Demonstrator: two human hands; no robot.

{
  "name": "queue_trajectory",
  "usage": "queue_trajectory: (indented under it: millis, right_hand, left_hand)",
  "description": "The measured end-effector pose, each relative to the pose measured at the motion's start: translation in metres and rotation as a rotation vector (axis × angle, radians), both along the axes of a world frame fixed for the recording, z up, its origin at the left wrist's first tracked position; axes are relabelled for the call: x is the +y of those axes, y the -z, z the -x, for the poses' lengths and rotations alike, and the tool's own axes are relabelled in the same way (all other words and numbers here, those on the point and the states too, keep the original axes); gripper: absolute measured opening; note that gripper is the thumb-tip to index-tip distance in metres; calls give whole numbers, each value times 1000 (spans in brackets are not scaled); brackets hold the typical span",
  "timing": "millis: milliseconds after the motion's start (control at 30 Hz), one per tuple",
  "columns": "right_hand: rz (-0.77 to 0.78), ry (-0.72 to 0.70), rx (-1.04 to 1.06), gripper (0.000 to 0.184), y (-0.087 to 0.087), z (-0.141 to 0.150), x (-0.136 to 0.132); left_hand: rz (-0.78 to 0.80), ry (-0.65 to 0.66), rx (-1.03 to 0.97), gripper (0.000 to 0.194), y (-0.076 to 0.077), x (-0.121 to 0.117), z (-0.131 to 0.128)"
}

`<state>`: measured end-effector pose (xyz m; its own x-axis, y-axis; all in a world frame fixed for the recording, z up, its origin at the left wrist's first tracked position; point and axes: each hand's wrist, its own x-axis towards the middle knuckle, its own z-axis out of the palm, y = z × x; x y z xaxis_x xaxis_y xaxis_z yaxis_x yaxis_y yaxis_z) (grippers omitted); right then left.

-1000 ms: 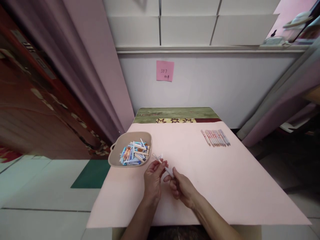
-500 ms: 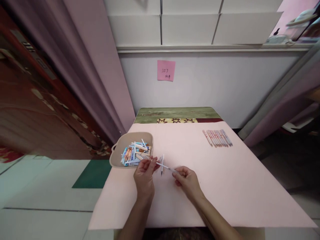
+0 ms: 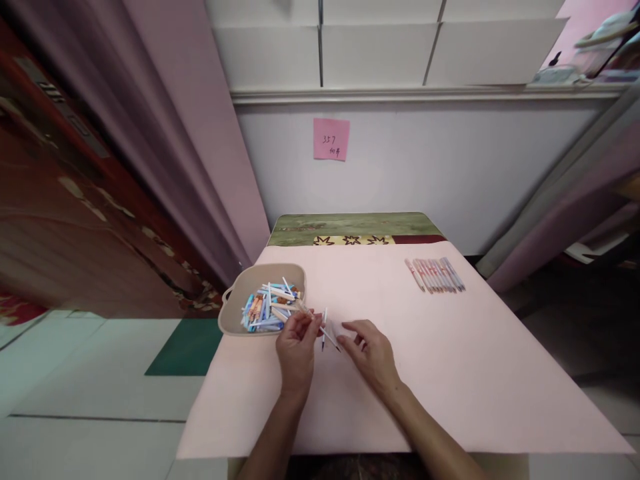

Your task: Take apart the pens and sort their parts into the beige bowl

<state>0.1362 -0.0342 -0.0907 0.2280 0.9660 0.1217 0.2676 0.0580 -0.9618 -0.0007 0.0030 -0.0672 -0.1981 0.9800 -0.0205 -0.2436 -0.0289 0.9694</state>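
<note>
My left hand [image 3: 296, 350] is closed in a pinch on one end of a thin white pen refill [image 3: 327, 333] just right of the tray. The refill slants down to the right, and its other end meets the fingertips of my right hand [image 3: 373, 355]. That hand's thumb and forefinger are curled close together; what they grip is too small to make out. A second refill [image 3: 324, 325] lies on the pink table cover [image 3: 450, 373] between my hands. A beige tray [image 3: 240, 287] holding several loose pen parts stands at my left hand.
A row of several assembled pens [image 3: 435, 275] lies at the far right of the cover. A pink sticky note [image 3: 331, 139] hangs on the white wall behind. The table's left edge drops to a tiled floor with a green mat [image 3: 183, 347].
My hands have drawn closer together again, moving slightly up toward the tray. The thin refill between them now slants more steeply. The tray and the row of pens have not moved.
</note>
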Motion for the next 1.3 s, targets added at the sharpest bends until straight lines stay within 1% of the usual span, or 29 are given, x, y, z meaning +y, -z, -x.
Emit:
queue_trajectory:
  millis: [100, 167, 200, 267, 300, 367, 400, 467, 500, 567, 600, 667, 700, 767, 800, 867, 933, 1033, 1100, 1200, 1300]
  right_hand:
    - [2, -117, -118, 17, -3, 8, -2]
    - [39, -115, -201, 11, 0, 7, -4]
    - [62, -97, -231, 13, 2, 5, -5]
    - [114, -52, -255, 17, 6, 1, -5]
    - [136, -32, -255, 18, 8, 0, -4]
    - [156, -21, -225, 16, 10, 0, -2]
    - [143, -26, -198, 16, 11, 1, 0]
    - [71, -26, -152, 25, 13, 2, 3]
    - [29, -16, -147, 29, 14, 1, 5]
    - [-32, 48, -187, 33, 15, -12, 10]
    - [-40, 97, -230, 32, 14, -24, 14]
    - [-3, 224, -361, 30, 11, -59, 24]
    - [49, 296, -456, 29, 9, -81, 30]
    - [236, 432, -701, 30, 3, -127, 45]
    - [356, 460, -819, 31, 0, -148, 53]
    - [451, 494, -871, 31, -3, -180, 70]
    - [520, 484, -891, 30, -4, -198, 84]
    - [574, 445, -922, 29, -3, -203, 97]
    - [579, 427, -939, 29, -3, -199, 97]
    - [571, 395, -942, 29, -3, -187, 80]
    - [577, 380, -930, 31, 2, -168, 48]
  left_hand:
    - [-1, 95, 14, 24, 0, -1, -4]
    - [-32, 73, 63, 23, 0, -1, 0]
    - [-55, 37, 118, 23, 0, -1, 3]
    - [-101, -38, 299, 23, 1, -1, 11]
    - [-120, -54, 413, 23, 2, -2, 14]
    - [-150, -16, 641, 24, 6, -2, 18]
    - [-160, 33, 747, 24, 9, -2, 19]
    - [-176, 123, 947, 26, 16, -4, 19]
    - [-191, 139, 1036, 26, 20, -5, 19]
    - [-253, 108, 1181, 27, 26, -7, 20]
    - [-296, 84, 1230, 27, 29, -9, 21]
    - [-374, 71, 1285, 26, 34, -13, 24]
    - [-403, 75, 1296, 26, 36, -14, 26]
    - [-440, 92, 1300, 26, 40, -16, 27]
    - [-450, 100, 1298, 25, 42, -17, 27]
    - [-466, 114, 1292, 24, 46, -17, 25]
    - [-488, 120, 1291, 22, 49, -17, 22]
    - [-516, 120, 1307, 22, 50, -20, 17]
    - [-548, 132, 1314, 22, 49, -23, 13]
    - [-650, 230, 1319, 25, 48, -30, 1]
    - [-752, 332, 1374, 28, 51, -32, -14]
